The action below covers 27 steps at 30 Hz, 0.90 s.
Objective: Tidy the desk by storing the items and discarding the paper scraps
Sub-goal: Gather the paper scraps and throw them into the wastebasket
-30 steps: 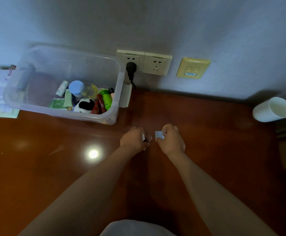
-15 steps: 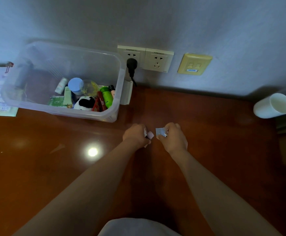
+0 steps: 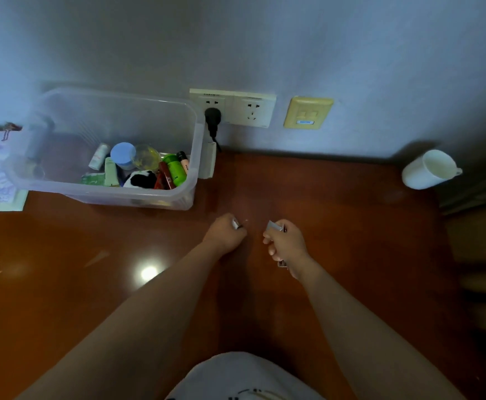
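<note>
One paper scrap [image 3: 235,224] is showing white in the left hand [image 3: 225,235], whose fingers are curling tightly round it. A second scrap [image 3: 273,226] is poking from the top of the right hand [image 3: 286,244], which is pinching it in a fist. Both hands are sitting near each other, apart, over the desk [image 3: 337,226]. Behind and to the left, a clear bin [image 3: 187,194] is holding bottles and small items. A white mug [image 3: 429,170] is lying on its side far right.

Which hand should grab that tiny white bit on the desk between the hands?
Left, probably. The tiny white bit lies right by the left hand, farther from the right hand. Both hands pinch paper scraps, so either grab would be fiddly.
</note>
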Each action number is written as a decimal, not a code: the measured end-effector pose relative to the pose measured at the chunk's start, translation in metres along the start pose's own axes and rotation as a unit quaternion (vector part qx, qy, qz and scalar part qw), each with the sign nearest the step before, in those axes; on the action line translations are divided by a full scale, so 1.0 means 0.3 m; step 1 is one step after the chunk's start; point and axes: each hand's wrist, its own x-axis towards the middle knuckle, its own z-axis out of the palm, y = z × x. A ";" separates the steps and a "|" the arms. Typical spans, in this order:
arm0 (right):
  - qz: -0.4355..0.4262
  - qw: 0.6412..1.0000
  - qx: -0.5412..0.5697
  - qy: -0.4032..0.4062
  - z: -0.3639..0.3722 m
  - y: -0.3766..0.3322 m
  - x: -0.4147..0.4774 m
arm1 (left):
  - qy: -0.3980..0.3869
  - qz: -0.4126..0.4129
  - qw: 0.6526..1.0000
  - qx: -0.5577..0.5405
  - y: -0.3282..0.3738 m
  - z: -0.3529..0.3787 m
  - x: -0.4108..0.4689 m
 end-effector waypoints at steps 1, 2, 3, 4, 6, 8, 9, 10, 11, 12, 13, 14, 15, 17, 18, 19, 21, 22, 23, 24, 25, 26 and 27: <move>0.013 0.999 0.030 -0.006 -0.006 0.009 -0.032 | -0.018 -0.019 0.998 -0.063 0.006 -0.002 -0.026; 0.020 0.998 0.054 -0.010 -0.011 0.015 -0.064 | -0.045 -0.048 0.990 -0.124 0.011 0.000 -0.054; 0.025 0.997 0.079 -0.014 -0.017 0.021 -0.096 | -0.074 -0.080 0.979 -0.174 0.017 0.004 -0.084; 0.028 0.994 0.102 -0.018 -0.022 0.026 -0.127 | -0.101 -0.107 0.966 -0.215 0.016 0.013 -0.110; 0.033 0.990 0.137 -0.022 -0.032 0.029 -0.183 | -0.132 -0.140 0.940 -0.280 0.007 0.037 -0.147; 0.022 0.986 0.161 -0.022 -0.042 0.021 -0.233 | -0.148 -0.145 0.921 -0.329 0.002 0.056 -0.175; 0.012 0.985 0.171 -0.024 -0.046 0.013 -0.255 | -0.154 -0.139 0.913 -0.350 0.008 0.059 -0.193; 0.003 0.984 0.178 -0.029 -0.051 0.003 -0.278 | -0.156 -0.129 0.907 -0.369 0.015 0.058 -0.213; -0.007 0.983 0.181 -0.036 -0.054 -0.008 -0.300 | -0.153 -0.116 0.904 -0.382 0.024 0.051 -0.239; -0.017 0.983 0.177 -0.046 -0.056 -0.021 -0.322 | -0.144 -0.101 0.904 -0.391 0.032 0.040 -0.265; -0.025 0.984 0.166 -0.057 -0.057 -0.033 -0.342 | -0.134 -0.083 0.904 -0.398 0.043 0.027 -0.290; -0.034 0.985 0.154 -0.070 -0.058 -0.048 -0.364 | -0.124 -0.063 0.904 -0.404 0.051 0.014 -0.309; -0.043 0.984 0.150 -0.081 -0.056 -0.061 -0.381 | -0.111 -0.045 0.903 -0.412 0.058 0.001 -0.330; -0.067 0.978 0.166 -0.109 -0.047 -0.084 -0.412 | -0.077 -0.020 0.896 -0.437 0.070 -0.025 -0.379; -0.078 0.973 0.176 -0.126 -0.041 -0.092 -0.427 | -0.063 -0.013 0.889 -0.453 0.072 -0.033 -0.405; -0.087 0.969 0.184 -0.143 -0.036 -0.095 -0.439 | -0.051 -0.011 0.883 -0.466 0.074 -0.037 -0.438; -0.098 0.963 0.180 -0.175 -0.030 -0.094 -0.465 | -0.010 -0.016 0.872 -0.489 0.068 -0.043 -0.509; -0.101 0.963 0.168 -0.187 -0.026 -0.091 -0.478 | 0.018 -0.018 0.862 -0.506 0.058 -0.044 -0.544; -0.104 0.963 0.151 -0.200 -0.017 -0.087 -0.491 | 0.047 -0.016 0.851 -0.523 0.048 -0.047 -0.583; -0.106 0.962 0.133 -0.214 -0.004 -0.083 -0.506 | 0.072 -0.013 0.839 -0.538 0.034 -0.051 -0.624; -0.107 0.960 0.115 -0.230 0.015 -0.076 -0.518 | 0.099 -0.012 0.828 -0.551 0.018 -0.054 -0.666; -0.109 0.957 0.096 -0.250 0.039 -0.068 -0.532 | 0.127 -0.014 0.818 -0.561 -0.004 -0.056 -0.706; -0.110 0.953 0.076 -0.272 0.068 -0.059 -0.550 | 0.154 -0.017 0.810 -0.566 -0.027 -0.056 -0.752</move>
